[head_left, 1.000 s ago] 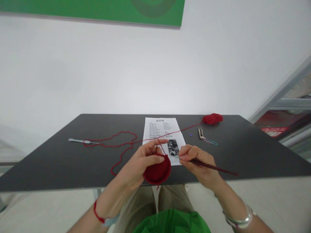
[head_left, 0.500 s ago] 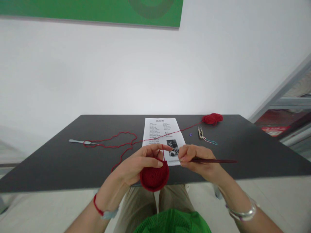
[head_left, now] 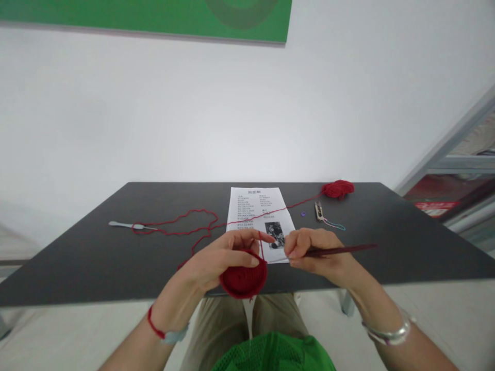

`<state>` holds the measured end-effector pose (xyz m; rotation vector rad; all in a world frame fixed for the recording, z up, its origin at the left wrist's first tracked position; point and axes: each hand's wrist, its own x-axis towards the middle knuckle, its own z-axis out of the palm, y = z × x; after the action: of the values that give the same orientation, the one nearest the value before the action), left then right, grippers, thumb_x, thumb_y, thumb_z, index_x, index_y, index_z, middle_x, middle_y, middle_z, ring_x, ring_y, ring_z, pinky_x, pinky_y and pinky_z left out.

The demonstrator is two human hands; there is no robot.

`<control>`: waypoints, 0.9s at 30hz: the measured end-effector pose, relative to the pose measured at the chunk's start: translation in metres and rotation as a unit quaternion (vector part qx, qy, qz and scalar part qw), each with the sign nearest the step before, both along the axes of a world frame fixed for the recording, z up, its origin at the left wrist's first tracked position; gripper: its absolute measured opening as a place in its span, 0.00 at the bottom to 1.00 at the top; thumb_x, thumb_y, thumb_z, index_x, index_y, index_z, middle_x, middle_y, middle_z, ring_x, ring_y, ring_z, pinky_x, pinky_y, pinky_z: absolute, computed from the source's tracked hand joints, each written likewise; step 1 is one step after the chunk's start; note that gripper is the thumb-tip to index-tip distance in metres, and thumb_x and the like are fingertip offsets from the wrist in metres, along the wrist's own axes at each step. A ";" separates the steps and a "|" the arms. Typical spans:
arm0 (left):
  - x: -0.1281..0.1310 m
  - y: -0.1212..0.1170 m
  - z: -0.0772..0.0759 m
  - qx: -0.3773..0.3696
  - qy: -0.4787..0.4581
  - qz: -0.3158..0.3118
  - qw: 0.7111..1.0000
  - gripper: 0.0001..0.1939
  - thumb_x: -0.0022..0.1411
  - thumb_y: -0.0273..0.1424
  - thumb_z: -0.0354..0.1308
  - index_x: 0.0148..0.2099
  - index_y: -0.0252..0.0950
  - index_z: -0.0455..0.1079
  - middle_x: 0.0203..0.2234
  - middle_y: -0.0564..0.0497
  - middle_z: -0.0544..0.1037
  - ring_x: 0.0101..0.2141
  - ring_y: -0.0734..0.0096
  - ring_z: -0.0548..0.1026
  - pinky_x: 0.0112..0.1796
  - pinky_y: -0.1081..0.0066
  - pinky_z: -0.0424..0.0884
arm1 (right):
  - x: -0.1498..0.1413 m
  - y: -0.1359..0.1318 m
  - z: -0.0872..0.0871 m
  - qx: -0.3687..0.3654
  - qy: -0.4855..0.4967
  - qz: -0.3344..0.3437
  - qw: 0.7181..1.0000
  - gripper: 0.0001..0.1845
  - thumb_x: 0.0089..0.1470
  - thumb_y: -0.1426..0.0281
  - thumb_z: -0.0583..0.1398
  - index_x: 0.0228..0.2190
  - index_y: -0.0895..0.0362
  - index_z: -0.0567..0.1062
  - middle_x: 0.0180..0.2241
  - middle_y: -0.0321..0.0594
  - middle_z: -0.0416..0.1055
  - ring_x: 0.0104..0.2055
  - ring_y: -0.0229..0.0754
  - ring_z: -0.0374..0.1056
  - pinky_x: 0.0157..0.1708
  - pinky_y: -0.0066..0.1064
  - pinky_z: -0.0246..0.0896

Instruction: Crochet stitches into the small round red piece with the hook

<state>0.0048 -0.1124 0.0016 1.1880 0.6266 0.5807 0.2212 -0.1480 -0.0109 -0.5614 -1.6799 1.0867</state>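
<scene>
Between the thumb and fingers of my left hand [head_left: 224, 257] is a round red crochet piece [head_left: 243, 281], held over the table's front edge. Red yarn [head_left: 261, 246] runs from the piece up over my raised left index finger. My right hand [head_left: 311, 252] is closed around a crochet hook [head_left: 344, 250] with a dark reddish handle that sticks out to the right. The hook's thin light shaft points left toward the edge of the piece, where its tip seems to meet the yarn. Stitches at that spot are too small to make out.
Behind my hands lies a printed sheet [head_left: 255, 206] with a picture. A red yarn ball [head_left: 337, 189] rests at the back right, near thread snips [head_left: 319, 211] and a small purple ring [head_left: 303, 214]. Loose yarn loops around a grey hook [head_left: 131, 225] on the left.
The crochet piece has shifted slightly up and left and tilted in my left hand. In my right hand the hook's handle end has risen a little.
</scene>
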 end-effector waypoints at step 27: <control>0.016 -0.019 -0.001 0.110 -0.039 0.211 0.970 0.19 0.49 0.23 0.64 0.46 0.33 0.70 0.22 0.57 0.75 0.23 0.78 0.71 0.26 0.77 0.64 | -0.032 -0.003 -0.020 -0.095 0.211 -0.072 0.970 0.07 0.50 0.75 0.65 0.25 0.56 0.72 0.25 0.31 0.68 0.21 0.31 0.65 0.23 0.26 0.67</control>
<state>0.0206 -0.1317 0.0004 1.2369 0.7698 1.0744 0.1888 -0.1514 -0.0309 -0.5208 -1.1575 1.1727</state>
